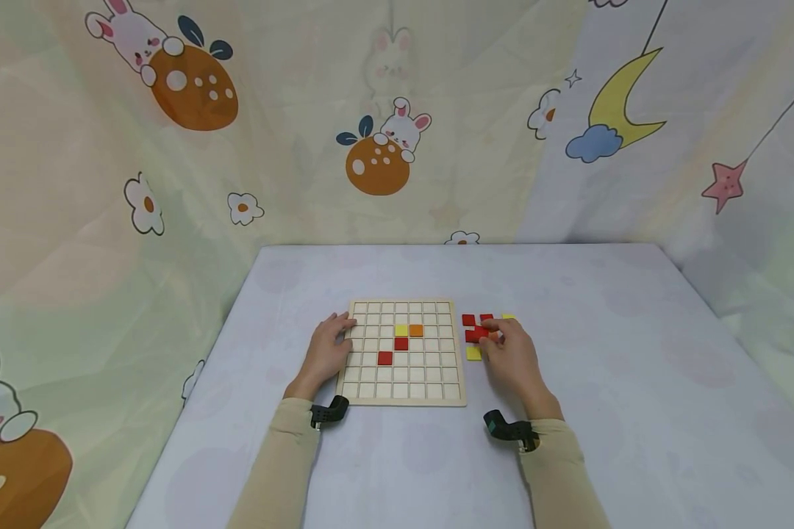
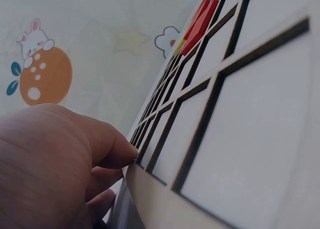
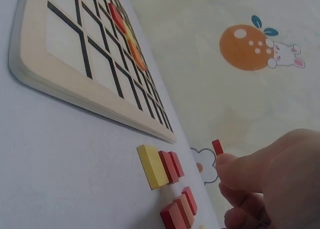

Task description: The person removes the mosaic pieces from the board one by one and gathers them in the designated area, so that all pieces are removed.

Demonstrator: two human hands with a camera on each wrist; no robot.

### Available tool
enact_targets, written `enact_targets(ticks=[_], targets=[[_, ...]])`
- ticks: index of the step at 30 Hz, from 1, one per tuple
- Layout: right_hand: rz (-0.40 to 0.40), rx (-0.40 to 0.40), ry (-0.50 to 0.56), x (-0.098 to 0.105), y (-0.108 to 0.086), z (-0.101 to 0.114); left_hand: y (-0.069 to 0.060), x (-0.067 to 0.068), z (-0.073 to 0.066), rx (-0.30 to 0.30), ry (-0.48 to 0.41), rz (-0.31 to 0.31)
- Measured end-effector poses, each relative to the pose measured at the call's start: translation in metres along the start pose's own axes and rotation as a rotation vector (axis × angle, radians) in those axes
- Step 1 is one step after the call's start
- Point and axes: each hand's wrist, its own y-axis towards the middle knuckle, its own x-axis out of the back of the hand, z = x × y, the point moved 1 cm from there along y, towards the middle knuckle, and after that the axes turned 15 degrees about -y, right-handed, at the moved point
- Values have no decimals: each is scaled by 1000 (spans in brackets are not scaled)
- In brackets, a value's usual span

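A wooden grid board [image 1: 423,401] lies flat on the table. On it sit a yellow tile [image 1: 401,330], an orange tile [image 1: 416,330] and two red tiles, one at the middle [image 1: 401,344] and a lower one [image 1: 385,358]. At the board's left edge rests my left hand [image 1: 327,353], thumb and fingertips touching the rim. To the board's right, my right hand [image 1: 512,360] pinches a small red tile [image 3: 217,146] between thumb and finger, above the loose tiles. The hand partly hides those tiles in the head view.
Beside the board's right edge lie several loose tiles, among them a red tile [image 1: 468,320] and a yellow tile [image 1: 473,353]. The white-covered table [image 1: 602,316] meets a printed cloth backdrop [image 1: 291,110] behind. Each wrist carries a black camera band [image 1: 331,410].
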Motion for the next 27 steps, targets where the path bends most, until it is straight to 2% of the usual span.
enact_targets(ticks=[16,27], targets=[[37,-44,-33,13,-1,-22,-1,0,-1,11,-12,-2],[96,-104,-47,18,-1,-35,-1,0,0,-17,-10,-18]])
